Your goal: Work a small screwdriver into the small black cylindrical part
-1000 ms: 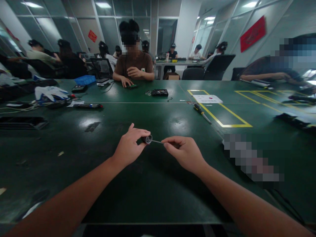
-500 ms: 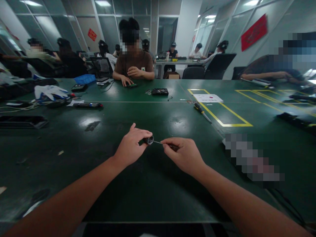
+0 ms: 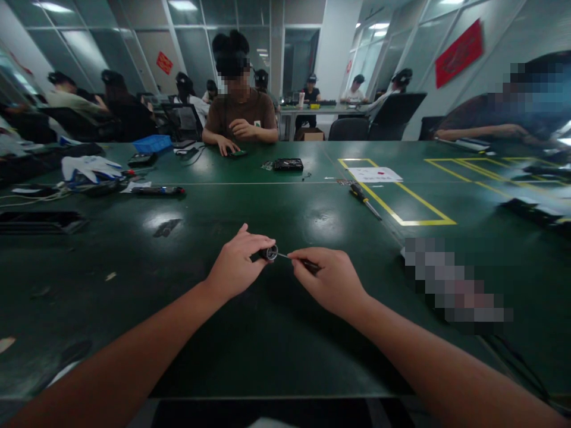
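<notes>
My left hand (image 3: 238, 255) is closed around a small dark cylindrical part (image 3: 269, 252), its round open end turned to the right. Thumb and fingers pinch it from the near and far sides. In my right hand (image 3: 328, 270) is a thin screwdriver (image 3: 311, 266) with a dark handle, mostly covered by the fingers. Its slim metal shaft points left and reaches the open end of the part; whether the tip touches anything inside is too small to tell. Both hands are just above the green table (image 3: 250, 356).
A yellow-and-black screwdriver (image 3: 364, 201) lies beyond my right hand, near a white sheet (image 3: 375, 174) and yellow tape. A blurred-out long object (image 3: 450, 282) rests at right. White gloves (image 3: 91, 169) and a blue tray (image 3: 152, 144) are at far left. A co-worker (image 3: 241, 116) sits opposite.
My right hand has shifted very slightly left, toward the dark part. The left hand keeps its grip with almost no motion, and the whole view has tilted a little.
</notes>
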Motion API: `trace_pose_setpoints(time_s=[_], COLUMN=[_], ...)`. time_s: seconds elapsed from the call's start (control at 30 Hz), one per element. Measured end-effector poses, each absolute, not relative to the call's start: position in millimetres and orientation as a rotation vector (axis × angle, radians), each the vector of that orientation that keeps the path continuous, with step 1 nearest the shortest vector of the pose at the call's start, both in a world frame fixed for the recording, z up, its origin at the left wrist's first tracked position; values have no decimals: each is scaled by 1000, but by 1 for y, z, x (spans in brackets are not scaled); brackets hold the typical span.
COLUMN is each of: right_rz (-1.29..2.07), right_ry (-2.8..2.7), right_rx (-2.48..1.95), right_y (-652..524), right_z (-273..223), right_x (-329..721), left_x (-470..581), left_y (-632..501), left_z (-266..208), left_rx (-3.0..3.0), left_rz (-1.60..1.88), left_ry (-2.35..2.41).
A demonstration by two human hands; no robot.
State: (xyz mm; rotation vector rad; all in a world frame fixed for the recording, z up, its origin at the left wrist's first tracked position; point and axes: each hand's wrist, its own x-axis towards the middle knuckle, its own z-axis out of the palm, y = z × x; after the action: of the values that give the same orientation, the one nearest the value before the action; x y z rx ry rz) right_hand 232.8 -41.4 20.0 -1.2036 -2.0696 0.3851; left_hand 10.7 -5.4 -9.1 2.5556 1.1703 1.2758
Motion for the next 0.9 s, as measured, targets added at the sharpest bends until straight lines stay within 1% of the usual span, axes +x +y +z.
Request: trace_pose_setpoints(time_s=[0.1, 0.3, 0.4, 0.57, 0.9], right_rz=[385, 884, 1011, 994, 654], right_ry=[-2075, -1870, -1790, -1716, -1871], right_rx=[-1202, -1108, -1025, -1019, -1106], right_y=[-41, -41, -42, -41, -42], right_z=[19, 16, 18, 18, 20], right_x=[233, 236, 236, 238, 243], left_x=[10, 6, 6, 8, 8], left_y=[-6, -1, -1, -3, -4], left_z=[-9, -11, -10, -7, -5], left_rx=[2566, 2527, 2514, 2487, 2471], left_rz=[1268, 1294, 1280, 1255, 1312], left_ry=[1171, 1230, 1234, 1246, 1263])
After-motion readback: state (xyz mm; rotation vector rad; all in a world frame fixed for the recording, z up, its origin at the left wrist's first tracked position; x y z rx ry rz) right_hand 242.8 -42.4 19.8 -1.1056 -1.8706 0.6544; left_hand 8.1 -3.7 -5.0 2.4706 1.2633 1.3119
